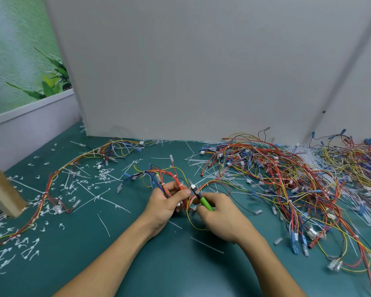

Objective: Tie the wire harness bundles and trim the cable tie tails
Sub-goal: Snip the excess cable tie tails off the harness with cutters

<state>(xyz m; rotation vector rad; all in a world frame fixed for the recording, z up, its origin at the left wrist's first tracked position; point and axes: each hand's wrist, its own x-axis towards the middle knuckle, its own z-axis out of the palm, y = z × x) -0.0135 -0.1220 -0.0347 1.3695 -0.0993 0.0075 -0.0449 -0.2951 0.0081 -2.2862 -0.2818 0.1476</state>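
Observation:
A wire harness bundle (pixel 159 175) of red, yellow, blue and black wires lies on the green table mat (pixel 120 249) in the middle. My left hand (pixel 166 203) grips this bundle from the left, fingers curled round the wires. My right hand (pixel 220 217) grips green-handled cutters (pixel 202 199), whose dark jaws point up-left at a white cable tie on the bundle, just right of my left thumb. Whether the jaws are closed on the tie tail cannot be made out.
A large tangled pile of harnesses (pixel 287 179) covers the right side. A tied harness (pixel 58 181) runs along the left, amid several cut tie tails (pixel 103 175) and loose cable ties (pixel 104 225). A grey panel (pixel 201 71) stands behind; a wooden post (pixel 2 189) stands at left.

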